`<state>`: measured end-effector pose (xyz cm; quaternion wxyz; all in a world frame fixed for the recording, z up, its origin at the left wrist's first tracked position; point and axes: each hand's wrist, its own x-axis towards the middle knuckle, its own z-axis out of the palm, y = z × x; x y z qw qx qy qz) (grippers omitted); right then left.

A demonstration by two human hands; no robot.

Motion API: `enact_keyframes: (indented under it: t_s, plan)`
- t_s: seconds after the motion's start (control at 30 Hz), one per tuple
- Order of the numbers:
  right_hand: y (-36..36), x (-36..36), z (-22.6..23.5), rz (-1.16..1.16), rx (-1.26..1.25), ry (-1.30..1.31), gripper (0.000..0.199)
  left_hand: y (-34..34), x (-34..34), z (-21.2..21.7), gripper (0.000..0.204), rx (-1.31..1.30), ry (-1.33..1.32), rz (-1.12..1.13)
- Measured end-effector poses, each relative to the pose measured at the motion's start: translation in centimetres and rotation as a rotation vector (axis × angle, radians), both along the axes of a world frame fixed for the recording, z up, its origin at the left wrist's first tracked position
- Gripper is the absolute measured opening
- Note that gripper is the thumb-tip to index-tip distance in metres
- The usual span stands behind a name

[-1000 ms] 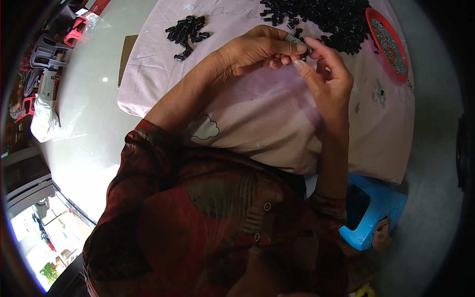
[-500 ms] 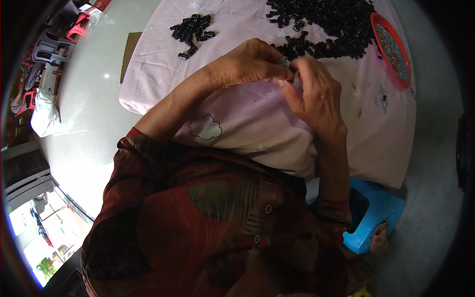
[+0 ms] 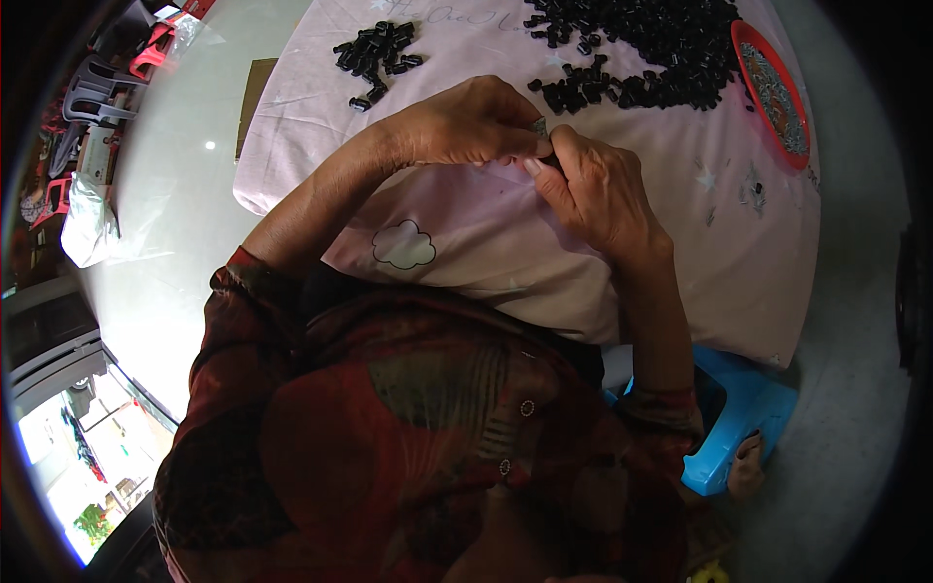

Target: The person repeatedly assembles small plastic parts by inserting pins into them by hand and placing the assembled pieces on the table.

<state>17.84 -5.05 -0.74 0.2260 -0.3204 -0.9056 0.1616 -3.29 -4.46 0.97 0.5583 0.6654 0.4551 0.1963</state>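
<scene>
A pink cloth covers the counter (image 3: 719,272), its near edge in folds against the person. A broad heap of small black cylindrical parts (image 3: 671,49) spreads over the far right, and a smaller cluster of black parts (image 3: 377,53) lies apart at the far left. Beside the heap, near the right edge, stands a red tray (image 3: 805,148) of small silvery pieces (image 3: 773,92). A blue plastic stool (image 3: 753,413) is on the floor at right; a grey plastic chair (image 3: 92,97) is off to the left.

The left hand (image 3: 452,124) pinches a small grey piece (image 3: 539,125) between thumb and fingers, above the cloth on the near side of the heap. The right hand (image 3: 603,185) is curled against it, hiding most of the piece; whether its fingers grip anything, I cannot tell.

A second ago the right fingers were spread wider and more of the piece showed. Both hands have since come nearer the body, leaving the heap's near edge uncovered.
</scene>
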Motion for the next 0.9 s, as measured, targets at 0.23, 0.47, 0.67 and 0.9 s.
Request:
enact_keyframes:
  t_s: [0.23, 0.47, 0.67, 0.9]
  plan:
    - [0.1, 0.0, -0.9, 0.031, -0.05, -0.003, 0.024, 0.7, -0.5, -0.7, 0.024, 0.005, -0.041, -0.072]
    - [0.6, -0.1, -0.4, -0.001, -0.021, 0.033, 0.022, 0.4, -0.7, -0.2, 0.029, -0.088, -0.038, 0.02]
    - [1.6, 6.3, 1.4, -0.735, 0.017, 0.022, 0.04, 1.1, -6.1, -0.4, 0.025, 0.693, 0.359, 0.32]
    - [4.7, 15.8, -2.1, -1.092, 0.26, -0.432, 0.041, 1.0, -8.2, -0.3, 0.016, 0.714, 0.671, 0.466]
